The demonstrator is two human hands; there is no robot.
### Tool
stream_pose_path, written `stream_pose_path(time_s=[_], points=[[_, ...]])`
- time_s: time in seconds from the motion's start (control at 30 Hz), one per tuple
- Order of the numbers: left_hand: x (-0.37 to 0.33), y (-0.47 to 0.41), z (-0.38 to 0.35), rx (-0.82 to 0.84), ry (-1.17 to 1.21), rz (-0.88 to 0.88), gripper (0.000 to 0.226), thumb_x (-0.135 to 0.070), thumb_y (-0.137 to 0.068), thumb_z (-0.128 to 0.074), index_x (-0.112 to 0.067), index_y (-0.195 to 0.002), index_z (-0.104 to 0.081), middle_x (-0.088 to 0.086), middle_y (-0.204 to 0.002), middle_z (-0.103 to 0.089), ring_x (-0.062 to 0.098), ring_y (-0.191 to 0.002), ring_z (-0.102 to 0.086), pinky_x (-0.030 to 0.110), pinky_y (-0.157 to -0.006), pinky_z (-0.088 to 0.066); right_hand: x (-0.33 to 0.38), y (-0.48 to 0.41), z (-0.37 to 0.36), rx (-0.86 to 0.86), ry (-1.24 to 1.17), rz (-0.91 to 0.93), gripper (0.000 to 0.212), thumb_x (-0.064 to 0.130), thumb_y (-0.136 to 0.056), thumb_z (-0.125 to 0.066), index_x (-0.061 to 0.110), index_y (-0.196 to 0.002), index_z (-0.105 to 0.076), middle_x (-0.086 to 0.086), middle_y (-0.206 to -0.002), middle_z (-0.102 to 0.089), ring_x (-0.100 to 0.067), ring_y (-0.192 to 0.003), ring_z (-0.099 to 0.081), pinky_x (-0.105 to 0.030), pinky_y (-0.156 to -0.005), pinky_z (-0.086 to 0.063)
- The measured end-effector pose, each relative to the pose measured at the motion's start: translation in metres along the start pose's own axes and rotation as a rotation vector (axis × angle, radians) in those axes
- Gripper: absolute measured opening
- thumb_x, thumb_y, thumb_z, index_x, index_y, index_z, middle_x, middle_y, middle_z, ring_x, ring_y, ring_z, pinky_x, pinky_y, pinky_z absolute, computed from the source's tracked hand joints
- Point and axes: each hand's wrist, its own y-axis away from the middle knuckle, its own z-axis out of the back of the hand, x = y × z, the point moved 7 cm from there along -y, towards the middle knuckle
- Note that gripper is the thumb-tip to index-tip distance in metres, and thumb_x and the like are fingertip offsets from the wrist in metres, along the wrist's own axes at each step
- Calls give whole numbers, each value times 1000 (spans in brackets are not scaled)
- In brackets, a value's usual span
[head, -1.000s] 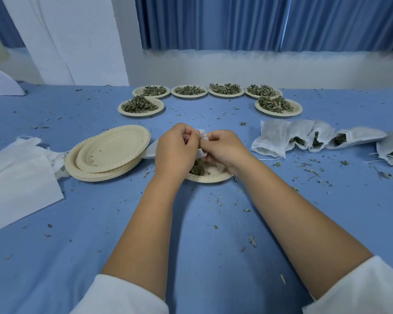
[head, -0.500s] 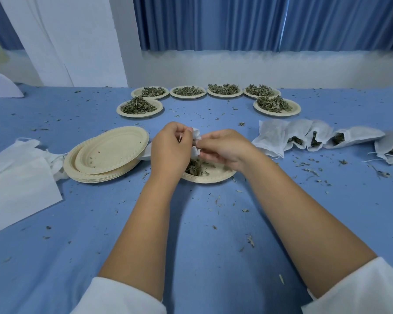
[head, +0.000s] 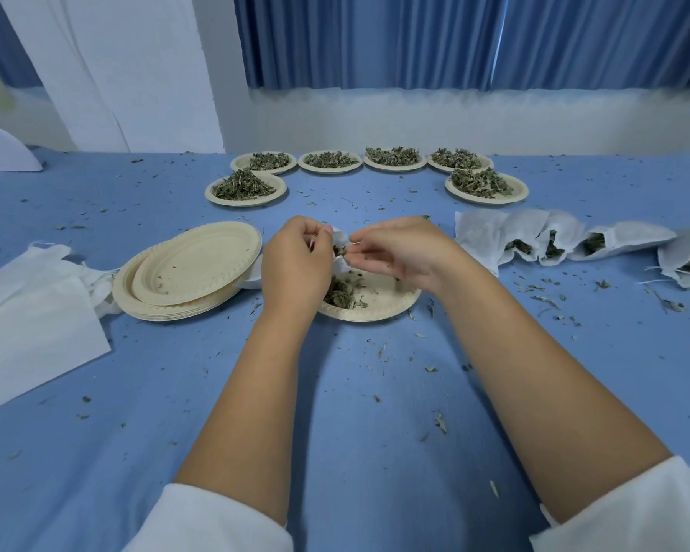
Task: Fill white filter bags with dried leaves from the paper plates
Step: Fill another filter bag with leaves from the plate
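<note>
Two white sleeves (head: 216,519) — forearms (head: 255,392) bare

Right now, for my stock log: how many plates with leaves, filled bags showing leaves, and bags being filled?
Plates with leaves: 7
Filled bags showing leaves: 4
Bag being filled: 1
Total: 12

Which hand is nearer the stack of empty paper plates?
Left. The left hand sits just right of the stack of empty plates, pinching the white bag; the right hand is farther right, on the bag's other side, above the plate of leaves.
</note>
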Motion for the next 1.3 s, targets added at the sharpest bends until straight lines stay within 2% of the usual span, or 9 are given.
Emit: stream_pose_path(time_s=[0.17,0.3,0.47,0.77,0.9,1.0,1.1,1.2,1.3], points=[[0,0,0,3,10,1,10,-26,-97,-54,-20,-92,-61,-11,-77,-61,15,-77,-60,29,-68,-46,2,1,-3,38,98,53,19,-6,-92,-54,2,-88,-71,-14,-88,-75,-18,-76,-74,-22,-66,-60],[0,0,-3,19,4,-1,9,-25,-96,-55,-21,-91,-61,-15,-75,-60,7,-74,-57,16,-61,-39,0,3,-16,143,167,44,24,-4,-92,-52,6,-91,-73,-13,-89,-74,-17,-76,-72,-21,-63,-58],[2,0,-3,22,5,7,11,-27,-96,-56,-19,-93,-63,-14,-78,-60,10,-77,-59,17,-61,-39,0,3,-20,188,161,65,31,-12,-90,-44,6,-96,-69,-15,-97,-75,-21,-85,-74,-22,-66,-59],[1,-1,0,15,40,20,9,-26,-96,-55,-21,-91,-61,-15,-77,-60,10,-78,-59,24,-68,-43,9,5,1,-110,342,206,17,11,-82,-78,17,-95,-69,1,-89,-70,-6,-75,-67,-16,-55,-52],[-2,1,1,39,98,11,14,-26,-95,-57,-29,-82,-60,-13,-74,-61,-10,-63,-54,6,-57,-39,-14,0,-15,102,201,-10,27,15,-85,-74,10,-111,-66,-5,-98,-73,-13,-88,-72,-27,-74,-61],[-6,2,1,65,110,1,17,-24,-95,-58,-30,-78,-59,-12,-74,-61,-13,-60,-52,4,-58,-39,-22,-1,-29,224,64,-50,18,2,-89,-66,2,-107,-66,-3,-83,-75,-12,-82,-74,-24,-67,-58],[-10,4,-1,111,134,8,13,-24,-94,-60,-25,-81,-64,-9,-74,-64,-5,-67,-61,16,-68,-49,-19,-3,-28,164,116,37,22,-2,-86,-66,-1,-108,-67,0,-76,-73,-11,-79,-73,-21,-69,-57],[-13,6,-5,177,203,39,11,-23,-93,-61,-17,-88,-69,2,-78,-68,25,-81,-71,45,-81,-58,-17,-4,-22,73,218,82,27,0,-83,-70,-3,-109,-67,-4,-78,-70,-15,-76,-71,-30,-76,-60],[-14,8,-9,210,226,51,12,-22,-93,-62,-14,-87,-69,11,-85,-71,31,-83,-70,49,-80,-58,-16,-6,-18,-20,304,103,32,1,-81,-70,-11,-110,-61,-13,-81,-60,-22,-73,-61,-41,-82,-57]])
